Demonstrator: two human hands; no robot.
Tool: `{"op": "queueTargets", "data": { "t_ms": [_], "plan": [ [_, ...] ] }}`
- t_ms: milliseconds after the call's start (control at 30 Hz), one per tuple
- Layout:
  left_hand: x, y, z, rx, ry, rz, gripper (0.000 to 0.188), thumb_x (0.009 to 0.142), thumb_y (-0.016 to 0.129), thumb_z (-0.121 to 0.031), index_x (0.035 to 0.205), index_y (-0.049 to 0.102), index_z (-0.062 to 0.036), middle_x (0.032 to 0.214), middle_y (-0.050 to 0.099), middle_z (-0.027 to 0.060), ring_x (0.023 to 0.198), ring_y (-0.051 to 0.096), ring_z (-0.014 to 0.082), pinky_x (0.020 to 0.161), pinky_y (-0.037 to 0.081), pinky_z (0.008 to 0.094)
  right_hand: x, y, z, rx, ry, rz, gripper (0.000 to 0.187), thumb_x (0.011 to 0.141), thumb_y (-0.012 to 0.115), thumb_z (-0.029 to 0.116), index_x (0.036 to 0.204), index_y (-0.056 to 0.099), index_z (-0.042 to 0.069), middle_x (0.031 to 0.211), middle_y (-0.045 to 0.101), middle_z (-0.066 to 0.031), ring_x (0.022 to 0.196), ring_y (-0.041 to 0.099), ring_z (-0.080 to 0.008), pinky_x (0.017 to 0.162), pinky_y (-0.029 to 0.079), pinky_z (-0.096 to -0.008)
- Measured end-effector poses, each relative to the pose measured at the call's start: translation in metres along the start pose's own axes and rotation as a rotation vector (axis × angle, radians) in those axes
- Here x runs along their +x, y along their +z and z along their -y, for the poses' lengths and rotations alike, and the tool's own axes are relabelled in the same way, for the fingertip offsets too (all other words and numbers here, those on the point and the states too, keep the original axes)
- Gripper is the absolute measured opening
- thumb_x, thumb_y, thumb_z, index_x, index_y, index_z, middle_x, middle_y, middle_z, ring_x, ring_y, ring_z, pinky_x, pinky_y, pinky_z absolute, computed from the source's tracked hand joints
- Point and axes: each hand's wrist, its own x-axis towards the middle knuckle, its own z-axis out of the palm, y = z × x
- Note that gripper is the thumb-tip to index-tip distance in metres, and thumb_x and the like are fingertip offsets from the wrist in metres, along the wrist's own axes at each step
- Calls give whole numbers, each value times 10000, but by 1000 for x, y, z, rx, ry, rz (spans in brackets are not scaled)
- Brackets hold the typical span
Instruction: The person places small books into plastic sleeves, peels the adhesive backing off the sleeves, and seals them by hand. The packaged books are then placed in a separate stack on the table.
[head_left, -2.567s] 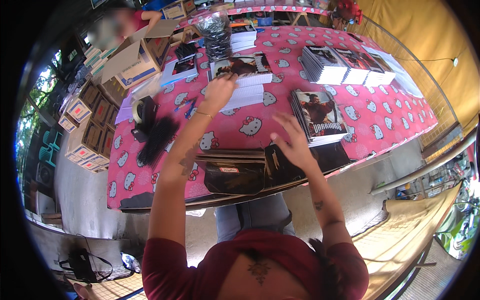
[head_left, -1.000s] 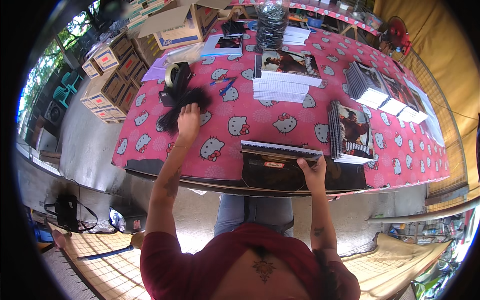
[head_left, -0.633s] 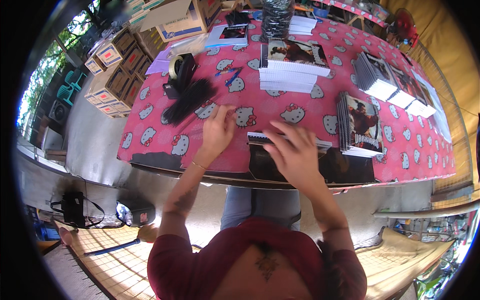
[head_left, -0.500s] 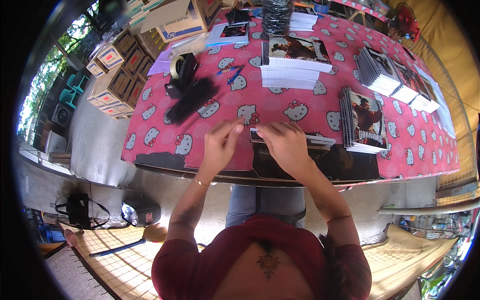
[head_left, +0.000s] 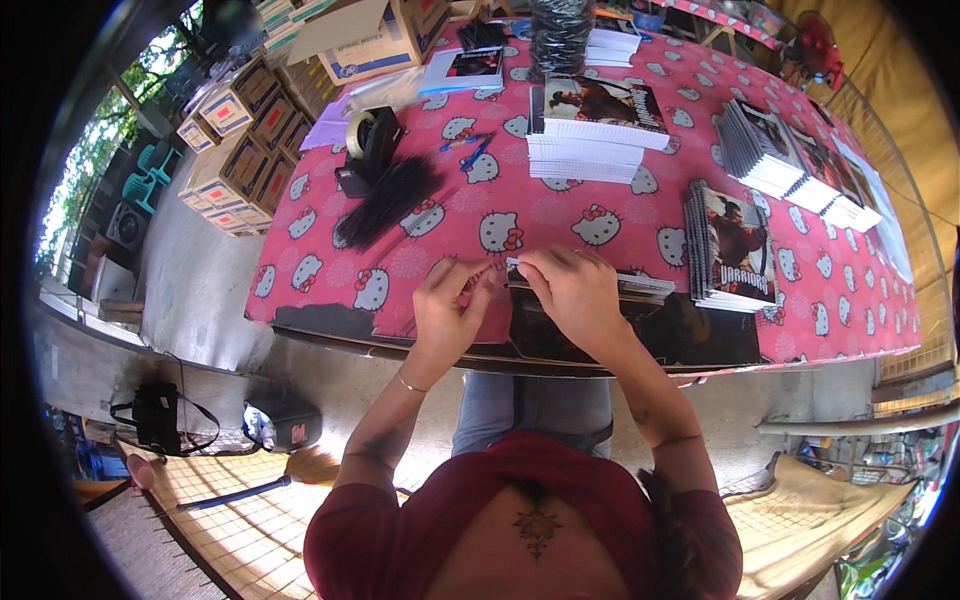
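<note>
At the near edge of the table, my right hand [head_left: 572,295] is closed on the left end of a notebook [head_left: 645,286] whose white page edges and dark cover show beside my fingers. My left hand [head_left: 450,300] is just left of that end, fingers curled in a pinch; what they hold, if anything, is too small to make out. A bundle of black plastic spiral coils [head_left: 392,205] lies beyond my left hand. Right of the notebook stands a stack of spiral-bound notebooks [head_left: 735,245] with picture covers.
A larger stack of unbound books [head_left: 590,135] sits farther back. A black tape dispenser [head_left: 372,150] and blue pens [head_left: 470,150] lie at the left. More bound notebooks [head_left: 780,160] stand at the right. Cardboard boxes [head_left: 240,165] are piled left of the pink patterned table [head_left: 560,215].
My left hand has turned slightly and its fingers have curled in more, a little lower. My right hand stays at the notebook's end. The whole view has shifted slightly.
</note>
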Motion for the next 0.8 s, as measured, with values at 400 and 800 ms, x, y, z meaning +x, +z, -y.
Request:
{"op": "queueTargets", "data": {
  "t_ms": [400, 800],
  "plan": [
    [43, -22, 14, -52, 73, 506, 251, 844, 783, -3, 1062, 658, -2, 905, 611, 75, 704, 611, 148, 593, 484, 310, -1, -9, -1, 58, 10, 121, 113, 918, 682, 211, 983, 659, 122, 819, 651, -66, 745, 679, -310, 634, 531, -439],
    [53, -9, -7, -61, 158, 549, 152, 978, 670, -115, 1063, 681, 11, 806, 649, 97, 671, 624, 195, 622, 503, 324, -4, -14, -13, 101, 7, 213, 158, 894, 693, 185, 1012, 655, 87, 956, 620, -102, 859, 680, -324, 738, 543, -460]
  ]
}}
